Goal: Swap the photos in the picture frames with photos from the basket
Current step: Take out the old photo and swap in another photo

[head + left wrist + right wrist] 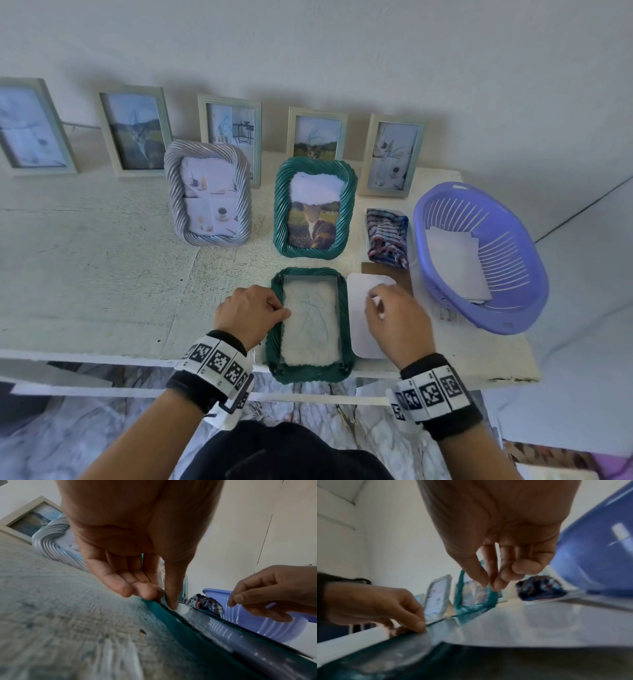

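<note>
Could go wrong: green frame, lying face down at the bench's front edge and partly past it, may slip off if pushed. Glass may slide.

In the purple basket near the right edge: white photos.

Left hand, fingers curled, pinching the frame's left side. Right hand, fingertips pinched together over a white sheet; grip hard to tell.

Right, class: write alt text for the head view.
Two hands work on a green frame lying face-down on a white table: the left hand pinches its edge, the right hand hovers over white paper. A purple basket is right.
</note>
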`<act>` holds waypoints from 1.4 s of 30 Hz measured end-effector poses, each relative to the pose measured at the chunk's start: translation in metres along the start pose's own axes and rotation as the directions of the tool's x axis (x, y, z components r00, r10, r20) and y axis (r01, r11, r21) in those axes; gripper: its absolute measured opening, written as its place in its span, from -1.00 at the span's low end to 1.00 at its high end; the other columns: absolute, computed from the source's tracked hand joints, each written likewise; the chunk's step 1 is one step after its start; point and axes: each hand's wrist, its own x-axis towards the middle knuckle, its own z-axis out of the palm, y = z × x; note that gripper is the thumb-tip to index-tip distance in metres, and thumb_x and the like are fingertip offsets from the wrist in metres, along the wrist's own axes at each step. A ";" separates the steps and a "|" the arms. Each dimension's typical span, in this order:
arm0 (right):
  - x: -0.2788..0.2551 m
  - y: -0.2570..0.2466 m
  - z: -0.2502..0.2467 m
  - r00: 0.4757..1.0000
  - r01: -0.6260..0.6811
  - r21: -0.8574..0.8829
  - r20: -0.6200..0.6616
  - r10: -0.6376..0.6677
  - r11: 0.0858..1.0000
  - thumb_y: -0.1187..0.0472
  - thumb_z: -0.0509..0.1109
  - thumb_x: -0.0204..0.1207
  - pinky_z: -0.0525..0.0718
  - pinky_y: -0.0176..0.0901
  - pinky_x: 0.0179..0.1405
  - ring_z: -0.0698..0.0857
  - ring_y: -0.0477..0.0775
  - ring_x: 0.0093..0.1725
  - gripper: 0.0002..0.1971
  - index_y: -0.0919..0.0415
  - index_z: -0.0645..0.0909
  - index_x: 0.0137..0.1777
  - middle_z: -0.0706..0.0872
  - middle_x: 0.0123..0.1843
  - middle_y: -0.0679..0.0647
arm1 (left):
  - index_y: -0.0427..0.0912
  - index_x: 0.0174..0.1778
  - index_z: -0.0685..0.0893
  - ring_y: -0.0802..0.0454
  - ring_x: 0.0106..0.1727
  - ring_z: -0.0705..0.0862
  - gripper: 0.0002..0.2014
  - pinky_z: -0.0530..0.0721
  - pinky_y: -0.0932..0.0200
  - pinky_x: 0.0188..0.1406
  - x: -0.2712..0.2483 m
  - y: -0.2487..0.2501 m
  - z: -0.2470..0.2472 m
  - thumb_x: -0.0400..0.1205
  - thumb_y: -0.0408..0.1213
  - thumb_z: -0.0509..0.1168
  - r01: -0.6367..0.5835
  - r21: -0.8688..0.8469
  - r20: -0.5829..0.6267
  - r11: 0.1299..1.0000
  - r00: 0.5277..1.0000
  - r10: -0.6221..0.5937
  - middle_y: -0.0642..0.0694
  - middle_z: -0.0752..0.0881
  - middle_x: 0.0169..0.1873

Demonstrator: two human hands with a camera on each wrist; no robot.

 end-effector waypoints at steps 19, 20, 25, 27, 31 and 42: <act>0.008 -0.039 0.032 0.965 -0.192 0.089 0.200 0.172 0.977 0.08 0.28 0.64 0.52 -0.08 -0.23 0.69 0.21 -0.08 -0.78 0.23 0.61 -0.08 0.74 -0.10 0.16 | 0.09 -0.27 0.73 0.00 -0.07 0.69 -0.83 0.70 0.04 -0.04 0.002 -0.008 0.001 0.58 0.04 0.41 -0.012 -0.148 0.034 0.989 0.999 0.017 0.10 0.72 -0.28; 0.008 -0.038 0.032 0.964 -0.205 0.114 0.194 0.181 0.972 0.08 0.29 0.64 0.57 -0.05 -0.19 0.69 0.21 -0.07 -0.78 0.23 0.62 -0.06 0.74 -0.09 0.16 | 0.11 -0.30 0.71 0.00 -0.07 0.70 -0.82 0.71 0.02 -0.03 0.003 -0.008 0.001 0.58 0.04 0.40 -0.017 -0.156 0.042 0.988 0.999 0.024 0.11 0.71 -0.30; 0.011 -0.037 0.032 0.966 -0.211 0.167 0.188 0.179 0.963 0.16 0.35 0.60 0.64 -0.01 -0.05 0.71 0.21 -0.04 -0.81 0.27 0.71 -0.04 0.78 -0.06 0.17 | 0.13 -0.36 0.66 0.01 -0.11 0.70 -0.78 0.73 -0.01 -0.03 0.005 -0.009 0.002 0.59 0.04 0.38 -0.015 -0.180 0.074 0.984 0.997 0.028 0.07 0.74 -0.28; 0.013 -0.037 0.031 0.967 -0.214 0.198 0.180 0.179 0.957 0.19 0.36 0.59 0.62 -0.05 -0.06 0.71 0.19 -0.06 -0.83 0.27 0.73 -0.05 0.79 -0.08 0.16 | 0.09 -0.36 0.67 0.03 -0.18 0.70 -0.77 0.72 0.03 -0.08 0.007 -0.009 0.002 0.60 0.02 0.39 -0.012 -0.219 0.079 0.976 0.996 0.029 0.10 0.71 -0.35; 0.013 -0.038 0.029 0.966 -0.210 0.200 0.191 0.172 0.957 0.19 0.36 0.59 0.60 -0.11 -0.08 0.72 0.15 -0.08 -0.83 0.27 0.74 -0.05 0.80 -0.08 0.15 | 0.01 -0.36 0.68 0.02 -0.23 0.67 -0.76 0.70 0.07 -0.12 0.008 -0.012 0.002 0.60 -0.01 0.39 0.003 -0.231 0.085 0.973 0.996 0.017 0.08 0.67 -0.40; 0.007 -0.039 0.033 0.970 -0.177 0.096 0.183 0.157 0.980 0.16 0.30 0.64 0.48 -0.18 -0.23 0.71 0.16 -0.08 -0.80 0.25 0.71 -0.04 0.79 -0.07 0.15 | 0.11 -0.32 0.65 -0.01 -0.12 0.72 -0.81 0.72 0.05 -0.07 0.003 -0.009 0.003 0.57 0.04 0.38 -0.013 -0.107 0.061 0.994 0.998 0.019 0.01 0.76 -0.21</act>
